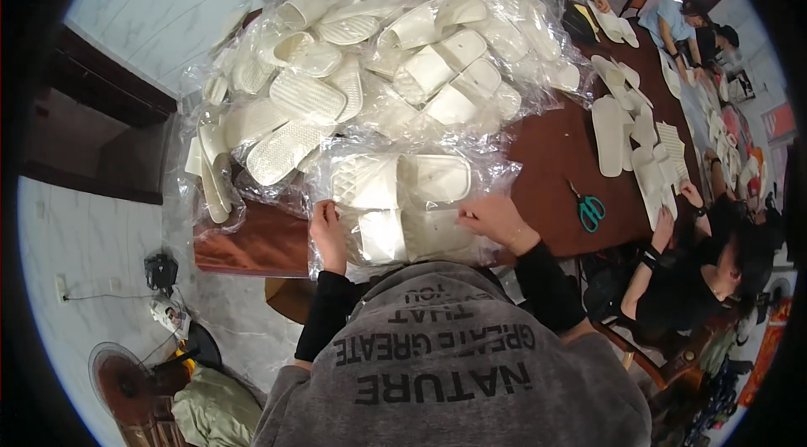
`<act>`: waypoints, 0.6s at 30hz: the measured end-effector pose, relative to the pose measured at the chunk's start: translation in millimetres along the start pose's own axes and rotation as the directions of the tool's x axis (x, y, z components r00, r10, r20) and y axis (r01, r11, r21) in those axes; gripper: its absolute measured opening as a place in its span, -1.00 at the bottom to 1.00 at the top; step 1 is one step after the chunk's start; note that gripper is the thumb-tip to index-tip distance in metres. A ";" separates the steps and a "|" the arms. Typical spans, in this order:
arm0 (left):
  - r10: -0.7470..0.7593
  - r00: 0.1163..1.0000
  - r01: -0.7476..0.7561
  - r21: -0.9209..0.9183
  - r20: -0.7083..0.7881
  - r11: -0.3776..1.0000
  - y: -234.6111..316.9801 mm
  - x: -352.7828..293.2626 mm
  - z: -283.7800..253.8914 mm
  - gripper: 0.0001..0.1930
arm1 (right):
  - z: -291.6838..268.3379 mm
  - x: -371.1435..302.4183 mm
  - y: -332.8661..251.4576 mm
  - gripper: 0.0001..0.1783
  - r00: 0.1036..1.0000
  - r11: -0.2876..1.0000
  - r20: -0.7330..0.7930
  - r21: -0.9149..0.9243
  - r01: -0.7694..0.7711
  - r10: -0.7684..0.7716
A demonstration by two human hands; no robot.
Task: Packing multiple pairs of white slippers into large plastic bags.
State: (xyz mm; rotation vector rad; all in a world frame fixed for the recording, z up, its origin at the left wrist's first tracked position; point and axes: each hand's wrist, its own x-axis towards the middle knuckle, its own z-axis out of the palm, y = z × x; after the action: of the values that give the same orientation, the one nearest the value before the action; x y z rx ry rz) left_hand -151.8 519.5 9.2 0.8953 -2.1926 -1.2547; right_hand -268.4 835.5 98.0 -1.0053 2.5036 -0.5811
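A pair of cream slippers point(366, 182) lies side by side in a clear plastic bag point(492, 174) at the table's near edge, right in front of me. At the bag's left side, my left hand point(328, 237) is closed with its fingertips on the plastic edge. My right hand point(502, 222) is curled in a pinch over the bag's right side, by the ends of the slippers; its fingertips seem to grip the plastic. Beyond the pair rises a large heap of bagged cream slippers point(308, 94), covering the far part of the table.
Teal-handled scissors point(591, 212) lie on the brown tablecloth point(542, 170) to my right. Loose unbagged slippers point(607, 136) are piled farther right. A co-worker point(685, 279) sits close on that side, holding a slipper; other people work along the table. A fan point(126, 384) stands at lower left.
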 end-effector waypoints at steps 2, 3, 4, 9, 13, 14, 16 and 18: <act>0.048 0.997 -0.047 0.022 -0.054 0.999 -8.6 2.1 -2.7 -0.87 | -1.0 -18.3 22.4 -0.74 1.000 0.999 0.019 0.043 0.018 -0.019; 0.096 0.991 -0.092 0.044 -0.098 0.995 -11.8 2.0 -3.4 -0.87 | -3.6 -27.9 34.5 -0.72 0.999 0.996 0.039 0.087 0.026 -0.029; 0.093 0.991 -0.089 0.043 -0.099 0.995 -10.9 0.7 -3.7 -0.87 | -10.2 -35.2 40.2 -0.72 0.999 0.996 0.041 0.085 0.026 -0.030; 0.039 0.999 -0.038 0.018 -0.007 0.999 1.5 -7.6 1.6 -0.87 | -27.0 -27.0 12.5 -0.84 0.952 0.994 -0.305 0.106 0.017 0.016; 0.028 1.000 -0.028 -0.028 0.006 0.999 -0.3 -5.4 4.3 -0.87 | -12.8 12.9 9.5 -0.94 0.928 0.957 -0.364 0.289 0.033 0.078; 0.021 1.000 -0.021 -0.028 0.014 0.999 1.0 -5.2 6.7 -0.86 | 7.2 19.3 34.8 -0.89 0.941 0.962 -0.336 0.268 0.049 0.046; 0.006 1.000 -0.006 -0.023 0.005 1.000 -1.7 -5.0 3.2 -0.86 | 14.5 20.7 28.0 -0.85 0.978 0.976 -0.193 0.217 -0.031 0.074; 0.052 0.999 -0.051 0.029 -0.007 0.998 -2.1 -5.0 2.3 -0.85 | 19.3 18.7 23.9 -0.80 0.992 0.983 -0.049 0.150 -0.104 0.112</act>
State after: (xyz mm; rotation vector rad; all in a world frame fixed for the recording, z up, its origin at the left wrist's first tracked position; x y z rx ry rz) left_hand -149.2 523.6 5.9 0.8477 -2.2186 -1.1967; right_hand -285.0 833.4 66.2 -0.8039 2.5038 -0.7588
